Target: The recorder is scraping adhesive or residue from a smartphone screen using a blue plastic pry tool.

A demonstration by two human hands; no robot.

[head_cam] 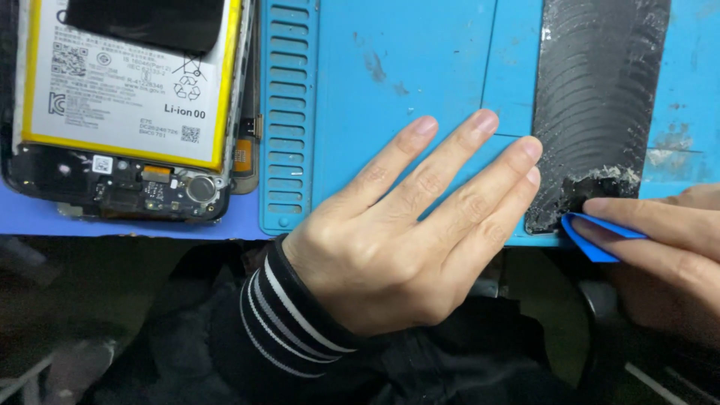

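Note:
A black back cover [600,97] with curved ridges and white glue residue lies on the blue work mat [405,75] at the upper right. My left hand [405,225] lies flat on the mat with fingers spread, its fingertips touching the cover's left edge. My right hand [667,232] pinches a blue triangular pick [592,236], whose tip meets the cover's lower corner.
An opened phone [127,112] with a white and yellow battery and exposed circuit board lies at the upper left. The mat has a slotted strip [289,112] beside it. Below the mat's near edge are my dark, white-striped sleeve [292,315] and lap.

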